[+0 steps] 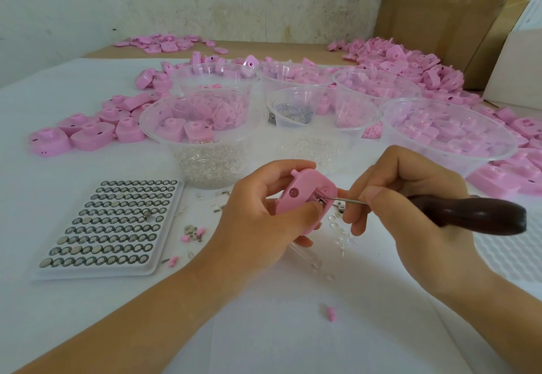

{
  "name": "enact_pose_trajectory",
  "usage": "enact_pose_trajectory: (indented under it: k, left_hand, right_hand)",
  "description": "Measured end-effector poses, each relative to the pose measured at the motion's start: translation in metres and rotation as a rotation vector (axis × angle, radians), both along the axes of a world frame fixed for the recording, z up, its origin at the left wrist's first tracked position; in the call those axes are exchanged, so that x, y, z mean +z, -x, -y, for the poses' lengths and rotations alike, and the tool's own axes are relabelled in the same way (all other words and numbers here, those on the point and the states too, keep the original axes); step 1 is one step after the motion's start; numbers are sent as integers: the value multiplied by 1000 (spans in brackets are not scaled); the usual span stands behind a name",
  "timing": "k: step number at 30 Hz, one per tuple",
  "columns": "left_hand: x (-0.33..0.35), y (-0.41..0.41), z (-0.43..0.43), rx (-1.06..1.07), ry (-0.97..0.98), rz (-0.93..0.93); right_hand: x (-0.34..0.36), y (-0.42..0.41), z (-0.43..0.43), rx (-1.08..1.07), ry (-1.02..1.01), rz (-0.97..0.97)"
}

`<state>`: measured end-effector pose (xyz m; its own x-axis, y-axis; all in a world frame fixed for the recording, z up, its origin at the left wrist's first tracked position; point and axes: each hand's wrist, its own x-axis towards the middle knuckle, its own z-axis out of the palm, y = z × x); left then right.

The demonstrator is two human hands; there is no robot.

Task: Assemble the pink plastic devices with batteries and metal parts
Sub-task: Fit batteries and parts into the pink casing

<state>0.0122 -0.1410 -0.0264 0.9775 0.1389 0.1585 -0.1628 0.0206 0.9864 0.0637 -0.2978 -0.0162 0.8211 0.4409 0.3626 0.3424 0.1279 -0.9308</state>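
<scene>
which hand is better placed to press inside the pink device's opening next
Right. The right hand grips the dark-handled tool, whose tip sits in the opening of the pink device; the left hand is busy holding that device.

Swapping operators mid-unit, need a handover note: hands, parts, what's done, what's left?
Left hand: grips one pink device above the table.
Right hand: holds a dark-handled tool, its thin metal tip poked into the device's opening.
Parts: battery tray lies left of the hands. Clear bowls of small parts stand behind. Loose pink housings are piled around them.
Done: cannot tell whether this unit has its battery.
Left: likely finish seating the metal part, then work through the piled housings.
</scene>
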Motion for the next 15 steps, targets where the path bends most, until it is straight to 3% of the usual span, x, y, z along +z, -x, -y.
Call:
enact_pose_trajectory:
  k: [4,7,15]
  left_hand:
    - [0,0,1,11,-17,28]
    - [-1,0,1,-6,-26,38]
    - [-2,-2,-4,-72,-58,50]
  right_hand:
    - [0,3,-2,-113,85,120]
    - [4,1,-5,-63,-95,-22]
    - [2,-12,-5,-24,-138,-260]
